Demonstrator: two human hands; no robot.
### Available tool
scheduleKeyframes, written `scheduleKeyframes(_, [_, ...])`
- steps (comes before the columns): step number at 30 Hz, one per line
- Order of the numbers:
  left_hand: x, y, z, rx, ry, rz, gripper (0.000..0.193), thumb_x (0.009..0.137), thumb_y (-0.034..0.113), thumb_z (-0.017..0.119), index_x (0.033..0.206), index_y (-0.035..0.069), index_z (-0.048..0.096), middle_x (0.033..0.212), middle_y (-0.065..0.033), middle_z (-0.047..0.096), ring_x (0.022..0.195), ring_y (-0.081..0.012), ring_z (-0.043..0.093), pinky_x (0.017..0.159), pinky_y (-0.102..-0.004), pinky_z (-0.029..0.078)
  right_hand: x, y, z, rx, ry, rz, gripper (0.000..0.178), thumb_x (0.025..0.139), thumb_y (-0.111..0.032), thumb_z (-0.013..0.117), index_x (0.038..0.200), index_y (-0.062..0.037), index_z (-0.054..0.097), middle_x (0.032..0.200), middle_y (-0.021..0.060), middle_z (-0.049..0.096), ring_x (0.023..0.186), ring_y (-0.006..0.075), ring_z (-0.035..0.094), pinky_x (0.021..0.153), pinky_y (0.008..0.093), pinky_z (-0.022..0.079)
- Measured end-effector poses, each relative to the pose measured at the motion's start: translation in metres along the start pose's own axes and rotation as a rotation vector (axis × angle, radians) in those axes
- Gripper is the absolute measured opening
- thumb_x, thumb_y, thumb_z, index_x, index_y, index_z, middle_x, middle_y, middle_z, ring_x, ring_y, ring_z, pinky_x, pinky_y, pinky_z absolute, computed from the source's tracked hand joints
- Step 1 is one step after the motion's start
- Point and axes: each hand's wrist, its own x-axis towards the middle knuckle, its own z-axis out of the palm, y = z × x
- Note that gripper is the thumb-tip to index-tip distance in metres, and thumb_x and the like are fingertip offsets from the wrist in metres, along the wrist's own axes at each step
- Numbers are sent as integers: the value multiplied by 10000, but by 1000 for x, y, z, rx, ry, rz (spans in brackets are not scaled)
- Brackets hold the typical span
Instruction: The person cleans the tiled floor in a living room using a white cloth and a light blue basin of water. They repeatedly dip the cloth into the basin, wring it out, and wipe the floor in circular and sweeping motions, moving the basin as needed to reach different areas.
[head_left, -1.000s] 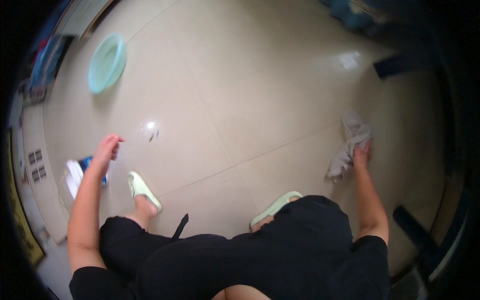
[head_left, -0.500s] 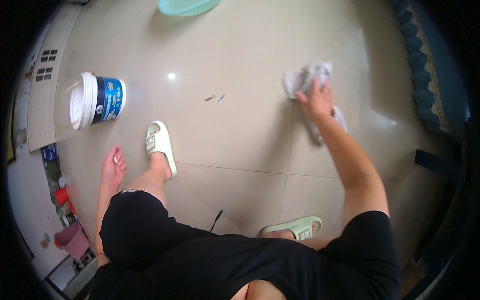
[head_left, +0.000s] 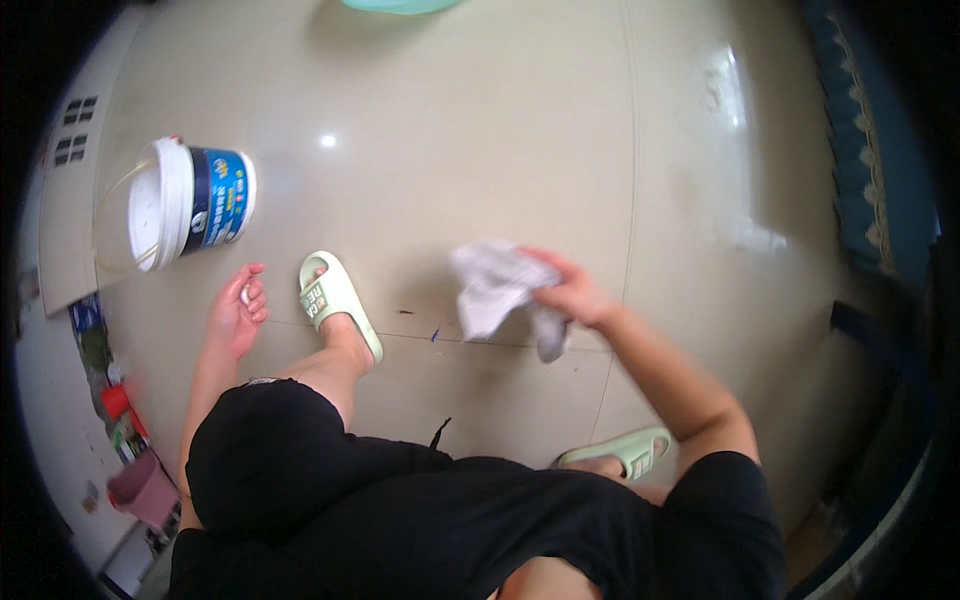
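Note:
A damp-looking whitish-grey cloth (head_left: 493,285) is bunched in my right hand (head_left: 570,290), with the fingers closed round its right side. It hangs at or just over the tiled floor; whether it touches cannot be told. Left of the cloth, a brown scrap (head_left: 405,312) and a small blue scrap (head_left: 435,334) lie near a tile joint. My left hand (head_left: 238,312) is beside my left knee, its fingers curled round something small and white that I cannot make out. Close by is my left foot in a pale green slipper (head_left: 338,290).
A white bucket (head_left: 212,200) with a blue label lies tipped on its side at the left. At the far edge shows a turquoise basin (head_left: 400,5). A blue curtain (head_left: 865,150) hangs along the right. My right slipper (head_left: 625,452) is near me; a pink bin (head_left: 145,490) stands lower left.
My right hand has brought the cloth from the right toward me and leftward, gathering it up. The scraps now lie nearer me, by the tile joint. My left hand stays closed.

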Motion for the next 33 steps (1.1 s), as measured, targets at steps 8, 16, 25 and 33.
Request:
scheduleKeyframes(8, [59, 38, 13, 191, -185, -96, 236, 942, 270, 432, 1048, 76, 514, 642, 41, 420, 492, -53, 372, 433, -192, 299, -224, 11, -189, -193, 941, 291, 659, 714, -107, 576, 1341, -86, 375, 1218, 65, 519, 1093, 147, 472, 943, 269, 356])
scheduleKeyframes(16, [111, 67, 68, 410, -455, -97, 255, 948, 273, 406, 1072, 76, 512, 654, 41, 431, 505, -48, 379, 442, -187, 312, -223, 107, 22, -882, 1116, 457, 895, 586, -87, 679, 1376, -227, 283, 1162, 236, 390, 951, 354, 500, 852, 399, 441])
scheduleKeyframes(25, [127, 68, 99, 576, -566, -64, 246, 935, 257, 438, 1064, 64, 518, 659, 46, 433, 507, -39, 361, 445, -183, 306, -46, 83, 192, -252, 543, -120, 746, 659, -134, 628, 1351, -194, 354, 1219, 191, 411, 1117, 333, 444, 958, 380, 364])
scheduleKeyframes(33, [158, 67, 66, 470, -457, -159, 241, 932, 265, 437, 1049, 70, 516, 662, 43, 445, 519, -43, 375, 457, -195, 313, -154, 17, 22, -262, 1012, -61, 707, 727, -213, 590, 1341, -7, 306, 1341, 151, 354, 1238, 244, 348, 1033, 351, 277])
